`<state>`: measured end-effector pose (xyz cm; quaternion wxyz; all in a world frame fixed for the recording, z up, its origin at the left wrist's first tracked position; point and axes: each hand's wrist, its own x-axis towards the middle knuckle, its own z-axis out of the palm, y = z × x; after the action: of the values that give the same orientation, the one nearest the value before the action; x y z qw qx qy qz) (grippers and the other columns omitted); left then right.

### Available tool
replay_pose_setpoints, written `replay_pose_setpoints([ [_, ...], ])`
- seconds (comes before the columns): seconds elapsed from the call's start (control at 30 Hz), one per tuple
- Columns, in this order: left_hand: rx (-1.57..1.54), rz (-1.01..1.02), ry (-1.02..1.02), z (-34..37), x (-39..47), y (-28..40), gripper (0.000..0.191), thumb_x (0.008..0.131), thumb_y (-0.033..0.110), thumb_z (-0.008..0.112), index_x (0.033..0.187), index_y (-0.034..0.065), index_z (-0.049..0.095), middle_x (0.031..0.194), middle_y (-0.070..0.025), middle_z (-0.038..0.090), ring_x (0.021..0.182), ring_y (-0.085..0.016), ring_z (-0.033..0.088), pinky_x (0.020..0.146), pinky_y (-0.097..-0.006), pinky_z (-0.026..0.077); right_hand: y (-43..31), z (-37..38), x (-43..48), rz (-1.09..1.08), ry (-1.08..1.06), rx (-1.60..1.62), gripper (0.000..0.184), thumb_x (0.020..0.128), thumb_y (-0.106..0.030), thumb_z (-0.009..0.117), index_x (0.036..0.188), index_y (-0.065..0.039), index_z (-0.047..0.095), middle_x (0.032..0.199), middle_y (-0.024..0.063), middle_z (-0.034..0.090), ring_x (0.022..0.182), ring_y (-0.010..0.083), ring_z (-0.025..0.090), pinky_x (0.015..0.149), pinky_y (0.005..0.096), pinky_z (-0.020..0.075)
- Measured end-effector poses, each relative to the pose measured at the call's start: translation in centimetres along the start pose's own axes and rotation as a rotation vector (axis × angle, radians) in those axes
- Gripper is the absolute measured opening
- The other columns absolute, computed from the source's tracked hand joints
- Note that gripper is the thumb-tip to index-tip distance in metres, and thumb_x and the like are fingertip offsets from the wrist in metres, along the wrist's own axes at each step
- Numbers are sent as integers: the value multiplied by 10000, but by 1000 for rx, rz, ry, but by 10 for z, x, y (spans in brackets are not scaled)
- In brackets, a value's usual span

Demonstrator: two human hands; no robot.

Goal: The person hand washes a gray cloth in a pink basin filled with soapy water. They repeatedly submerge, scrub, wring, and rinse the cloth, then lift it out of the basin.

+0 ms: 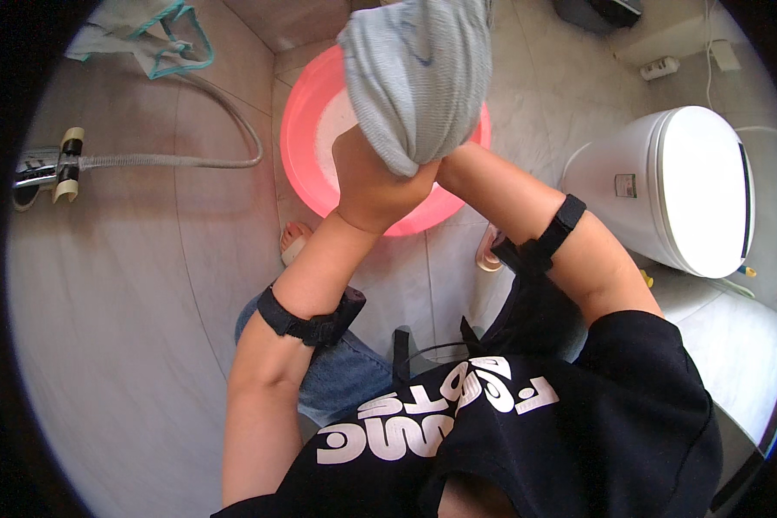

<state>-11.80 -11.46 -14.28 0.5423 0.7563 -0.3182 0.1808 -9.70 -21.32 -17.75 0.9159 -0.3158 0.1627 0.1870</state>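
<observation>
A light grey ribbed knit cloth (421, 78) is raised close to the camera, in front of a pink plastic basin (304, 149). My left hand (379, 178) grips its lower bunched end; the fingertips are hidden by the fabric. My right hand (454, 162) meets it from the other side. Only its wrist and the base of the hand show, as the cloth covers the fingers. Whitish, foamy-looking water (333, 123) lies in the basin, partly hidden by the cloth and my hands.
A white lidded bin (699, 194) stands at right, with a white bottle (659, 68) beyond it. A shower hose (188, 160) runs from a wall fitting (65, 165) at left. A teal-edged mesh item (168, 45) hangs above. My slippered feet (294, 239) flank the basin.
</observation>
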Motion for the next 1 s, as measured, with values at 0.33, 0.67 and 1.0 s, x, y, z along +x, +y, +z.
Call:
replay_pose_setpoints([
  [0.33, 22, 74, -209, -2, 0, -9, 407, 586, 170, 704, 944, 24, 578, 783, -170, 623, 683, -362, 613, 597, -405, 502, 9, -32, 4, -80, -57, -36, 399, 938, -326, 447, 1178, -15, 519, 1096, 132, 605, 978, 245, 599, 855, 383, 493],
  [0.67, -469, -535, 127, -8, 14, -48, 241, 662, 37, 617, 884, -30, 551, 690, -83, 603, 640, -191, 600, 632, -302, 484, -2, -13, 15, 284, -46, -104, 327, 949, -282, 431, 1052, 13, 530, 972, 152, 634, 866, 264, 655, 772, 432, 551],
  [1.0, -774, -790, 471, -30, 29, -75, 126, 767, 74, 513, 815, -36, 551, 661, -126, 583, 576, -242, 589, 588, -353, 530, -37, -10, -14, 294, -355, -245, 374, 860, -310, 629, 1128, -64, 543, 1071, 108, 618, 974, 249, 623, 849, 510, 507],
])
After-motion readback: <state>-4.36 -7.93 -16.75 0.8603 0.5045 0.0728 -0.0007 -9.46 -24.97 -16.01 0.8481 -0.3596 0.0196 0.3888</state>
